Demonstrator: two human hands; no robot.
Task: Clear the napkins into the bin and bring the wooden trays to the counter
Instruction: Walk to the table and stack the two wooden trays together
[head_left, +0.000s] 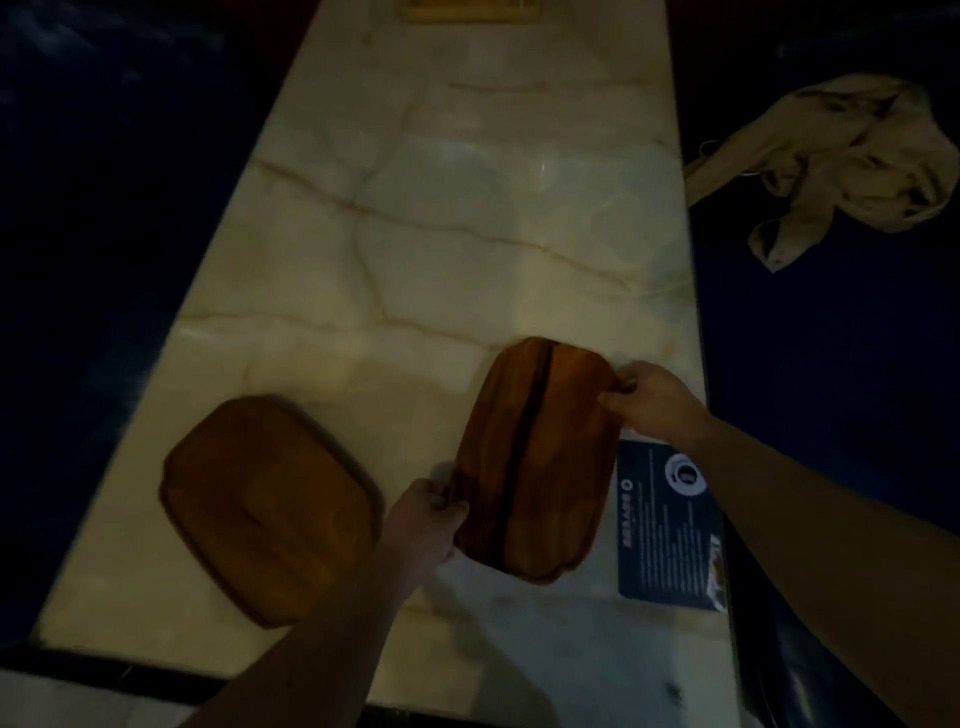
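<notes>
- Trays of dark wood are what remains on the marble table (467, 249), and no napkin shows anywhere on it, so I judge the napkin half of the job finished, though the bin itself is out of sight.
- Nearest, the left hand (423, 519) is pinched onto the near left edge of the right-hand tray (535, 462), thumb on top and fingers underneath.
- Just beyond, the right hand (649, 400) is clamped on that same tray's far right edge, so both hands are grasping one tray between them; it looks tilted slightly off the tabletop, though the dim light makes that hard to confirm.
- Partly under the tray's right side lies a dark printed card (670, 530), flat on the marble near the table's right edge.
- To the left, well apart from the held tray, the second tray (270, 504) sits flat and untouched near the front left corner.
- Count so far: two dark trays near, one card, zero napkins.
- Farther out, a crumpled beige garment (841, 161) rests on the dark seat to the right of the table.
- At the far end, a pale wooden piece (472, 10) is cut off by the frame; it may be a third tray, but I cannot tell.
- Left to do, as I judge it: carry both near trays, and perhaps that far one, to the counter.
</notes>
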